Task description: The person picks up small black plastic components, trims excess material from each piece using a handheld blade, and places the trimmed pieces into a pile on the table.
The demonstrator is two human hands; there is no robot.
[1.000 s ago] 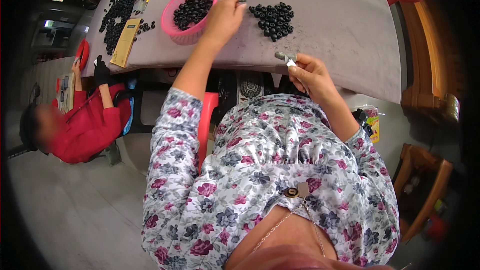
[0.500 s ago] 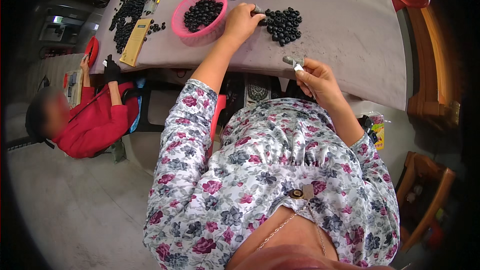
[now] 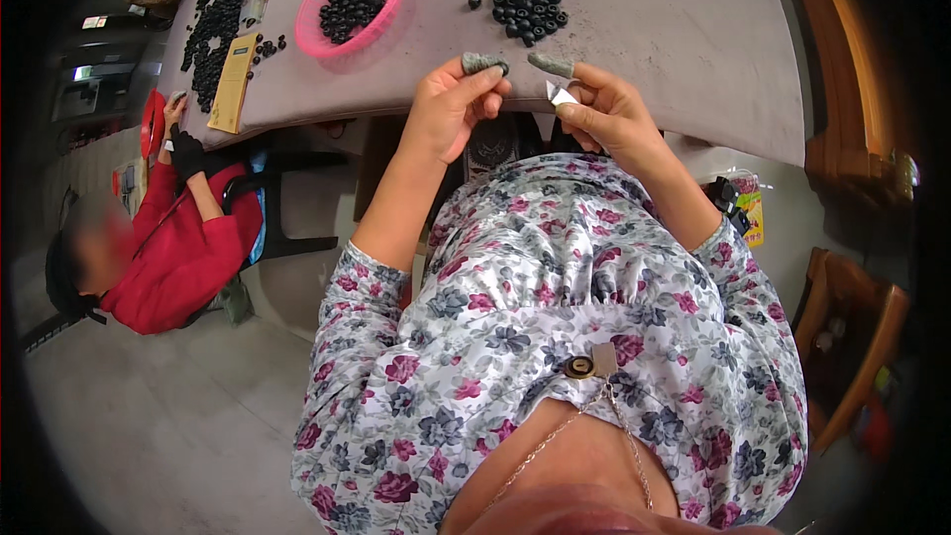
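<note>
My left hand [image 3: 448,111] is closed, pinching a black bead [image 3: 503,68] between thumb and index finger. A grey cover [image 3: 481,62] wraps that index fingertip. Close by on the right, my right hand [image 3: 612,117] grips a small folded white piece [image 3: 561,95], perhaps paper, with its thumb against the fingers. Its index finger also wears a grey cover [image 3: 550,63] and points toward the bead. Both hands are held over the table's near edge, slightly apart. Beyond them lies a small heap of black beads [image 3: 530,6], with one loose bead [image 3: 475,2] on its left.
A pink basket [image 3: 309,12] of black beads stands left of the heap on the cloth-covered table [image 3: 684,50]. Many more beads [image 3: 210,50] spread at the far left, near a tan packet [image 3: 232,84]. A person in red [image 3: 188,258] sits left; a wooden chair [image 3: 852,337] stands right.
My left hand has drawn back from the heap toward me, with a bead in its fingers. My right hand has shifted slightly up and left. The whole view has shifted a little.
</note>
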